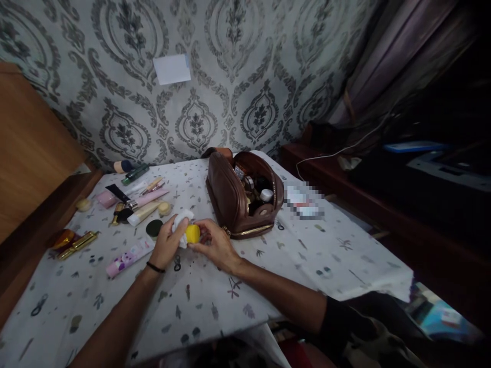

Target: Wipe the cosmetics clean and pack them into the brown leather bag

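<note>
My left hand [168, 244] is closed around a crumpled white tissue [183, 219], which presses against a small yellow round container [193, 233]. From the other side, the fingertips of my right hand [217, 246] grip the yellow container. A brown toiletry bag [226, 191] stands unzipped just beyond my right hand, with a white-capped jar [266, 194] and other small items inside. Close to my left hand lie a dark round lid or compact [154, 228] and a pink-and-white tube [129, 257].
Several cosmetics, including a cream tube [144, 212], a black tube [117, 192] and a gold tube [79, 245], lie on the left of the patterned tablecloth [268, 276]. A wooden panel [34, 153] borders the left side. Patterned wallpaper [230, 61] rises behind.
</note>
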A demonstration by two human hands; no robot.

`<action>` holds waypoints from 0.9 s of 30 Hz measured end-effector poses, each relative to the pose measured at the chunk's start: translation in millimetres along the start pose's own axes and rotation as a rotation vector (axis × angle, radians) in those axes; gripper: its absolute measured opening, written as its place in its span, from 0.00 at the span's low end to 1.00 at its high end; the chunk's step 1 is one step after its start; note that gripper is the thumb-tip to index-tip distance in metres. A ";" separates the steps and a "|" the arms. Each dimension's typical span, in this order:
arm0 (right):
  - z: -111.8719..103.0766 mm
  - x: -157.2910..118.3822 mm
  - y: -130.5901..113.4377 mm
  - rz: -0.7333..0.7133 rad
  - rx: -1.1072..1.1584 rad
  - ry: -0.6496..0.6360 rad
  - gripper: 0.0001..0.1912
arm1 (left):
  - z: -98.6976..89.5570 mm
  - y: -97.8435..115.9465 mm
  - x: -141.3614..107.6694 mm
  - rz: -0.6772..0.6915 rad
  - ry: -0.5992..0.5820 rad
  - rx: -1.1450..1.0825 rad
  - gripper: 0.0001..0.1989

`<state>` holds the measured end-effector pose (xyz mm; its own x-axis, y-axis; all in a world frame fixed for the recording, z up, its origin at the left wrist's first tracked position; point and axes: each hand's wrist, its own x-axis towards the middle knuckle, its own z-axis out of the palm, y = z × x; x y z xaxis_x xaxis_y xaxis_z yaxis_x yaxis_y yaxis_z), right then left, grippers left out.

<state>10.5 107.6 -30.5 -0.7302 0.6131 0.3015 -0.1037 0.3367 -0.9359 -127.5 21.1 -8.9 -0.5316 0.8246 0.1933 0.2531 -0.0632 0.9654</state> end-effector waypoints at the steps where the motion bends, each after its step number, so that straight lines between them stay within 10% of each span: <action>1: -0.2 -0.3 -0.5 -0.004 -0.004 -0.004 0.24 | -0.3 2.5 -0.3 0.007 -0.013 0.026 0.17; 13: -0.7 -2.0 -5.4 -0.013 -0.219 -0.060 0.20 | 6.0 21.7 -5.8 0.079 -0.114 0.453 0.18; 27: -5.4 -8.6 -11.2 -0.127 0.099 0.008 0.23 | 6.1 19.4 -5.9 -0.140 0.065 -0.024 0.27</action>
<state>21.6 102.4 -21.6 -0.7019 0.5757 0.4195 -0.2612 0.3399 -0.9035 -114.5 18.5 7.7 -0.6115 0.7885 0.0664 0.1539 0.0362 0.9874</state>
